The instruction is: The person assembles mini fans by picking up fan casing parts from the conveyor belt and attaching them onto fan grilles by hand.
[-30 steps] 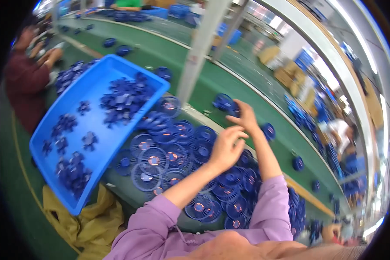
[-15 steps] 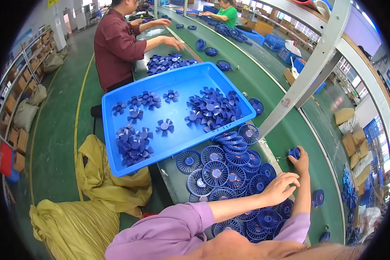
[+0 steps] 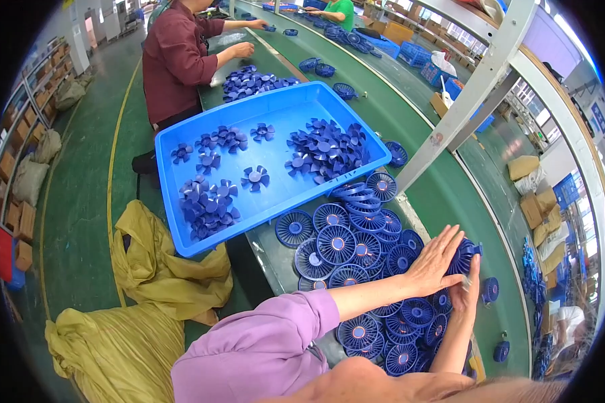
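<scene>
My right hand (image 3: 466,290) grips a dark blue round fan housing (image 3: 464,257) with ribbed sides, above the edge of the green conveyor belt. My left hand (image 3: 431,262) lies against that housing's near-left side, its fingers stretched out. What the palms cover of the housing is hidden. Below and left of both hands spreads a heap of round blue fan grilles (image 3: 335,243), several with copper-coloured rings at the centre. Beyond the heap, a light blue tray (image 3: 275,209) holds dark blue fan blades (image 3: 327,152) in piles and singly.
A white metal post (image 3: 444,131) rises beside the green conveyor belt (image 3: 444,195), which carries more housings (image 3: 491,289). One co-worker in a maroon top (image 3: 176,64) works beyond the tray; another in green (image 3: 343,12) sits farther off. Yellow-green sacks (image 3: 114,352) lie on the floor at left.
My right hand has lifted the housing off the belt toward me. My left hand has moved up and right to meet it, fingers straightened. The maroon-clad co-worker's far hand now reaches a belt part.
</scene>
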Motion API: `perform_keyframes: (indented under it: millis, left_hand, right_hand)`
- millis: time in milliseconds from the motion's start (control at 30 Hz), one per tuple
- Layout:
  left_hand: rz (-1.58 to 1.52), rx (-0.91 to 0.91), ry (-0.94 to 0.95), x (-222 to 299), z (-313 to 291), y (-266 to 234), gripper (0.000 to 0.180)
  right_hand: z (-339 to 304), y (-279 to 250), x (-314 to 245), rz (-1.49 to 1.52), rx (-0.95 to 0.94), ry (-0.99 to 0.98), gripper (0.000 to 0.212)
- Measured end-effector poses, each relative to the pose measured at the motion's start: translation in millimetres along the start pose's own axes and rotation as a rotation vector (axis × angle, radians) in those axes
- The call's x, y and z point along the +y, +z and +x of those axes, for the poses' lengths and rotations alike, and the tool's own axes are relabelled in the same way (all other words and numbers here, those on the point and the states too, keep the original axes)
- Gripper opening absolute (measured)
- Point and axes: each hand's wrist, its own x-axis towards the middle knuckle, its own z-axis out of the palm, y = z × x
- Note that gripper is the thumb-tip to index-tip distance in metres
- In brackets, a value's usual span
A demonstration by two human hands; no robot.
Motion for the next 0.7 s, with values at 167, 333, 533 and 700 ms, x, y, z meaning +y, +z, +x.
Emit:
perform_keyframes:
  millis: [167,333,533,700]
  left_hand:
    - [-0.162,0.02,0.214,15,-3,1,0.082]
    - [-0.575,0.124,0.055,26,-7,11,0.065]
    - [-1.208,-0.011,-0.334,28,-8,22,0.047]
    - [-1.214,0.046,-0.401,28,-10,29,0.044]
  right_hand:
    - [-31,23,2,-0.01,0.106,-0.079,0.051]
    - [-47,40,-6,-0.883,0.138,-0.41,0.072]
    - [-55,56,-4,-1.508,0.254,-0.784,0.091]
    - [-49,50,6,-1.25,0.21,-0.744,0.091]
